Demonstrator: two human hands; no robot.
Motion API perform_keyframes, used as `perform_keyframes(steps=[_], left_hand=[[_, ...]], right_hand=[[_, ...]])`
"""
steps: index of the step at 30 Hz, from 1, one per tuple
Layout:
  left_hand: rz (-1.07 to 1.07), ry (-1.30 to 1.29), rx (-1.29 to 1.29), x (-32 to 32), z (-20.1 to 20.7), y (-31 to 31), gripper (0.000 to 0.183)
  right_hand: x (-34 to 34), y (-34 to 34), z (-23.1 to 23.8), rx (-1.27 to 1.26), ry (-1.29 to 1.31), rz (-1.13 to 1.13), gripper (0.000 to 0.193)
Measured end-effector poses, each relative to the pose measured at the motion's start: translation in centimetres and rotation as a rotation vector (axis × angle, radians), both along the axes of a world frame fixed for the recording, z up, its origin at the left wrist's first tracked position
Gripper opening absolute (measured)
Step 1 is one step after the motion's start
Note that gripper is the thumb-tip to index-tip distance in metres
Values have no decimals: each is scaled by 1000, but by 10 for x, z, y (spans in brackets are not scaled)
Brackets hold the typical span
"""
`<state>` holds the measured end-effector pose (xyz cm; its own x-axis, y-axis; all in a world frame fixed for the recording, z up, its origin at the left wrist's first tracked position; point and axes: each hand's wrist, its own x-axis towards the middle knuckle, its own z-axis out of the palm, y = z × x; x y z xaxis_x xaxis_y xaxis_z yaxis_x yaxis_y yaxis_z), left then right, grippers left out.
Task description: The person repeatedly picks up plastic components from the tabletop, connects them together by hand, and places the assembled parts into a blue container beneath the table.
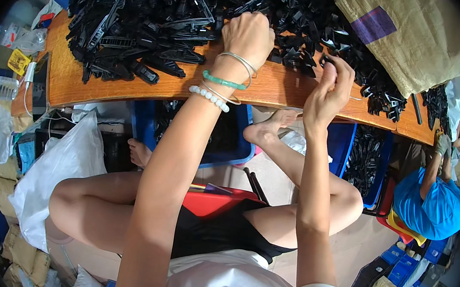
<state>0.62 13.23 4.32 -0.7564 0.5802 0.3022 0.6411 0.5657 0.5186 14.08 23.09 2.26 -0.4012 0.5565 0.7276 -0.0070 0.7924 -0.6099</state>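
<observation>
A large heap of black plastic parts (159, 18) covers the far side of a wooden table (280, 90). My left hand (248, 33) reaches into the heap at its near edge, fingers curled down among the parts; whether it grips one I cannot tell. Several bracelets sit on that wrist. My right hand (332, 86) is raised at the table's front edge, its fingers pinched on a small black plastic part (328, 60). More black parts (381, 92) lie just right of it.
A tan woven sack (414, 39) lies on the table's far right. Blue bins (352, 151) with black parts stand under the table. A white bag (65, 165) is at my left. Another person in a blue cap (428, 203) sits at right. A red stool (215, 202) is under me.
</observation>
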Motion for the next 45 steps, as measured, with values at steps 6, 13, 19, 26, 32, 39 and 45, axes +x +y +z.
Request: perform_keyframes(steps=[6,13,19,26,32,39,45], left_hand=[[-212,102,291,36,25,-49,15],[-312,46,182,44,-8,-91,23],[-318,27,206,40,-13,-97,19],[-415,-43,269,44,-15,-92,20],[-362,1,236,47,-16,-99,29],[73,181,340,49,-10,-148,26],[79,440,74,31,-22,-154,24]], right_hand=[[25,-16,6,-662,51,131,30],[33,-26,13,-755,-358,541,28],[29,-20,12,-282,-553,513,29],[20,-29,10,-169,-525,550,27],[23,-44,18,-318,-563,488,25],[12,-25,31,-58,-508,457,25],[-21,-4,28,647,-648,176,24]])
